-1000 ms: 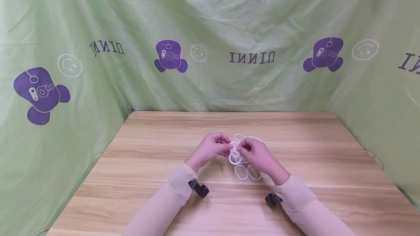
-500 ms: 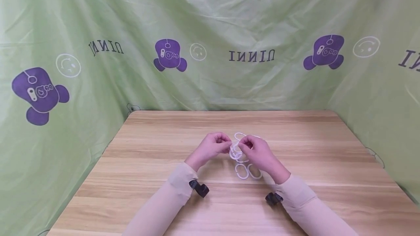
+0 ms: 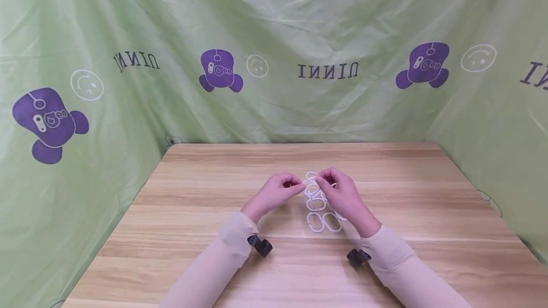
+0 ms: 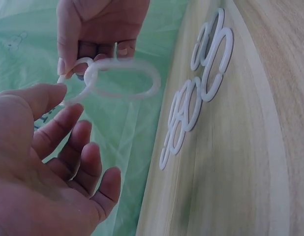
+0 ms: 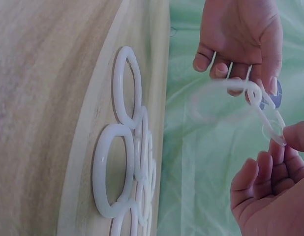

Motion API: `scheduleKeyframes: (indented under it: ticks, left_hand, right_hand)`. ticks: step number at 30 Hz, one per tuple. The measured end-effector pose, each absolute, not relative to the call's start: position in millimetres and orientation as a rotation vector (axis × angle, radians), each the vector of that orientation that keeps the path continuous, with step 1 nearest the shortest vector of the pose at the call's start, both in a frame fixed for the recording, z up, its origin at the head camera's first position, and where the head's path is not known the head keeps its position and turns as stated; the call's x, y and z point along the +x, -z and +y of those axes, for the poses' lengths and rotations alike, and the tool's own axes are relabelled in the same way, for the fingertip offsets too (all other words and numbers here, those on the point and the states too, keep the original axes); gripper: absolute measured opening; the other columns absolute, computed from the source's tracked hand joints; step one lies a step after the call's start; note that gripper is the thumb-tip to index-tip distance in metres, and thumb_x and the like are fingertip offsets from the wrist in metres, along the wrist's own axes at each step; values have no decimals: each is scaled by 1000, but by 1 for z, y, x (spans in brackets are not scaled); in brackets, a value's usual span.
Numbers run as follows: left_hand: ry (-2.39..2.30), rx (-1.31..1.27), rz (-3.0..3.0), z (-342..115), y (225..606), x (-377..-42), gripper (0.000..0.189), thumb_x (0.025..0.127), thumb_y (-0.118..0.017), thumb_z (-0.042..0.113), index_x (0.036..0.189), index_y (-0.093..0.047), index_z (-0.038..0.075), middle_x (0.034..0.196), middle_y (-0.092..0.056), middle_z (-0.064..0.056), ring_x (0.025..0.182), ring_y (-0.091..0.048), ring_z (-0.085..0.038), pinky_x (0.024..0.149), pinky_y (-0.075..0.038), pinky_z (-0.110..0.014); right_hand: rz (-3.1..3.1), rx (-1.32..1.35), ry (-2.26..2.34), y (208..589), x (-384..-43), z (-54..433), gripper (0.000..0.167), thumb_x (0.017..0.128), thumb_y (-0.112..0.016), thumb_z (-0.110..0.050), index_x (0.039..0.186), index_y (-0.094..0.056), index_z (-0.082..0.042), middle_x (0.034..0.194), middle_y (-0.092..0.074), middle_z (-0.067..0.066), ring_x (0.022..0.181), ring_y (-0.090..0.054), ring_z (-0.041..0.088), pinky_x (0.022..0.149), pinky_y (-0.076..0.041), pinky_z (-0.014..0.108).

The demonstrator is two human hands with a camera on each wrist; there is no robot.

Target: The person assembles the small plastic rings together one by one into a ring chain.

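A white ring (image 5: pixel 263 119) is being held above the tabletop (image 3: pixel 192 189); the left hand (image 3: pixel 273 195) and right hand (image 3: pixel 342 198) are both pinching it. A second ring (image 4: pixel 125 65), blurred, is hanging linked from it. Loose rings (image 5: pixel 100 172) are lying on the tabletop; a green curtain (image 3: pixel 274 108) is hanging behind it.

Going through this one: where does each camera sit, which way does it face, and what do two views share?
Head: worn on the head, facing forward and down over the table and green curtain; left-hand grip, right-hand grip and sleeves show.
Left wrist: facing its own left-hand grip, near; right-hand grip beyond, table tipped to the right.
Right wrist: facing its right-hand grip, near; left-hand grip beyond, table tipped to the left.
Both wrist views share the held rings and tabletop rings.
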State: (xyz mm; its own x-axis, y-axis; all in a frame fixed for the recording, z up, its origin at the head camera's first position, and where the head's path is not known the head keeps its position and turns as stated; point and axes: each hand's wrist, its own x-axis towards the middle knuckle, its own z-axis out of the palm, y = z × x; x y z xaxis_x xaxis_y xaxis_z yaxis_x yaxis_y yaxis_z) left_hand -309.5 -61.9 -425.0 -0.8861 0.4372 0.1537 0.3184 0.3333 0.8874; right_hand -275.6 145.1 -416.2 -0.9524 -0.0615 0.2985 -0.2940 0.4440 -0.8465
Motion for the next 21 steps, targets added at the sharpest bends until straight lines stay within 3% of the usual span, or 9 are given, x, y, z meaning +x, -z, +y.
scheduleKeyframes:
  ticks: [8, 21]
  left_hand:
    - [-1589, 682, 2499, -62, 425, -310, 16, 95, -67, 25, 98, -72, 10, 87, -66, 0, 84, -58, -23, 71, -47, -30]
    - [-1612, 651, 2539, -70, 427, -318, 18, 95, -67, 28, 99, -72, 11, 86, -66, 2, 80, -57, -14, 69, -48, -29]
  right_hand:
    - [-2477, 330, -1549, 417, -277, 146, 13, 97, -63, -17, 99, -65, -4, 86, -62, 6, 83, -55, 21, 74, -47, 33]
    - [-2726, 400, -1455, 422, -296, 188, 14, 95, -63, -14, 98, -65, -1, 83, -59, 5, 75, -52, 19, 66, -45, 31]
